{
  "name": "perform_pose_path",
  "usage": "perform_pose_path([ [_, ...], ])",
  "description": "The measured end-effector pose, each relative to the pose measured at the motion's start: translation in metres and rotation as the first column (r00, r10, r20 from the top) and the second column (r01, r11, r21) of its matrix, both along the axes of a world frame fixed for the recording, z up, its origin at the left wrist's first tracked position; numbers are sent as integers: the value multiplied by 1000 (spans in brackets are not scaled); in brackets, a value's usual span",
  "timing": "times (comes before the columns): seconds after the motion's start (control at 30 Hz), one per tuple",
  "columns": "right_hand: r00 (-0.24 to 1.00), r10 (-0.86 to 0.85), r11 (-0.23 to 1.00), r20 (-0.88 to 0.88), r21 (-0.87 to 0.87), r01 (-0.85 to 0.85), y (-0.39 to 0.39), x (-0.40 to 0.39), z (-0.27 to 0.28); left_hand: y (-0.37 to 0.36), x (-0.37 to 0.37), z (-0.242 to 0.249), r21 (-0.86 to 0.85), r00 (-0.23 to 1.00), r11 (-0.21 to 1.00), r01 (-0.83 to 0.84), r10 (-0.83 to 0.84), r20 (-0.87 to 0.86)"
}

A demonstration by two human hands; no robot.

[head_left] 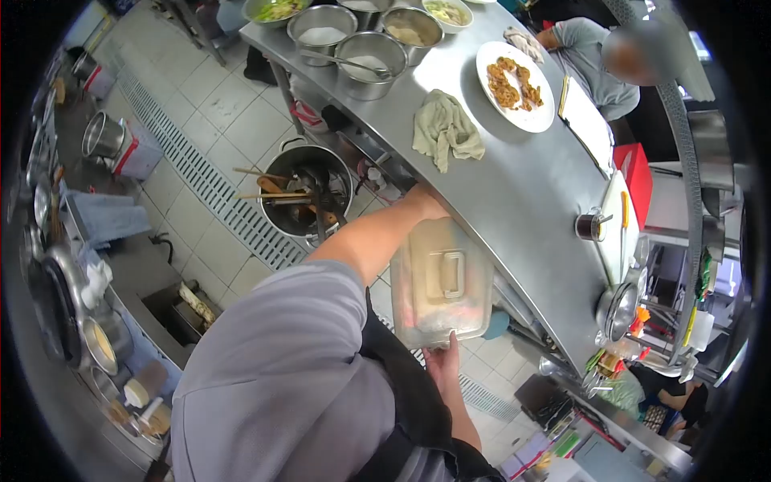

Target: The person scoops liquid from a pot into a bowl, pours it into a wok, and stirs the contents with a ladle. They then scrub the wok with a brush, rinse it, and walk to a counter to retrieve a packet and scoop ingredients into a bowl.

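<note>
A sage-green cloth (pixel 446 132) lies on a silver-gray tabletop (pixel 522 210). Golden-brown fried pieces (pixel 504 87) fill a white oval plate (pixel 540 119) near a red box (pixel 634 186).

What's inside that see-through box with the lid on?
Through the cloudy lid of the box, pinkish-red and pale patches show. What they are can't be made out: the lid blurs everything, and its handle covers a bit.
</note>
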State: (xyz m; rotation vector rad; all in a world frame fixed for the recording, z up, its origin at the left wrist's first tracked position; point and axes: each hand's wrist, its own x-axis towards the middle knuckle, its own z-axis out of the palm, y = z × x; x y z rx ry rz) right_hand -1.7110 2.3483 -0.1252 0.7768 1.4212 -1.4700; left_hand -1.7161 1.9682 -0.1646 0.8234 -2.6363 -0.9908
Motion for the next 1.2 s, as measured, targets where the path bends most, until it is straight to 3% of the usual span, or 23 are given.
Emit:
perform_pose_path([
  [0.07, 1000, -7, 1000, 7, -9, 7, -6, 4, -7, -7, -15, -2, -26, 988, 999, -38, 33, -149],
  [0.2, 995, -104, 995, 3, -4, 104, -11, 14, -20, -15, -31, 3, -80, 990, 987, 137, -139, -13],
  [0.27, 993, -115, 993, 2, -16, 115, -14, 16, -24, -12, -38, -4, 69, 971, 986, 150, -133, -199],
  [0.3, 994, -109, 994, -10, 6, 109, -15, 17, -23, -8, -41, -9, 83, 974, 987, 140, -122, -193],
  [0.47, 999, -39, 993, -32, 110, 43, -33, 16, -6, -1, -33, -44, -92, 950, 984, -155, 123, -286],
  [0.5, 998, -55, 994, -29, 94, 57, -32, 13, -9, -2, -13, -41, -74, 950, 978, -193, 168, -264],
  [0.53, 997, -71, 994, -29, 82, 73, -29, 12, -10, -7, 18, 1, -58, 983, 983, -175, 177, 39],
  [0.57, 999, -34, 993, -17, 115, 36, -27, 13, -6, -6, 42, 21, -19, 930, 988, -154, 151, 335],
  [0.6, 999, -26, 993, -19, 112, 27, -33, 14, -5, 6, 41, -14, -86, 908, 922, -377, 386, 163],
  [0.63, 999, -19, 994, -26, 103, 22, -38, 14, -6, 5, 53, -5, -73, 895, 912, -404, 410, 173],
  [0.67, 998, -62, 988, 14, 142, 59, -42, 13, -8, 2, 66, 19, 273, 916, 897, -348, 263, 303],
  [0.7, 999, -34, 987, 17, 160, 31, -49, 16, -10, 1, 79, 28, 595, 931, 750, -291, 77, 358],
  [0.77, 988, -129, 984, 86, 136, 117, -55, 21, -1, 12, 65, 12, 612, 945, 737, -287, 113, 307],
  [0.83, 992, -78, 985, 99, 161, 62, -63, 26, 2, -2, 62, 19, 636, 973, 755, -160, 10, 232],
  [0.97, 974, -127, 988, 188, 110, 107, -94, 42, 6, -12, 33, -1, 639, 975, 737, -219, 140, 173],
  [1.1, 987, -114, 992, 111, 58, 108, -104, 39, 5, -36, 34, -3, 553, 988, 823, -131, 61, 143],
  [1.17, 954, -275, 961, 123, 15, 275, -119, 38, 12, -46, 30, -15, 420, 991, 897, -134, 124, 50],
  [1.2, 963, -254, 966, 94, -13, 256, -123, 38, 13, -55, 30, -20, 278, 994, 955, -104, 93, 51],
])
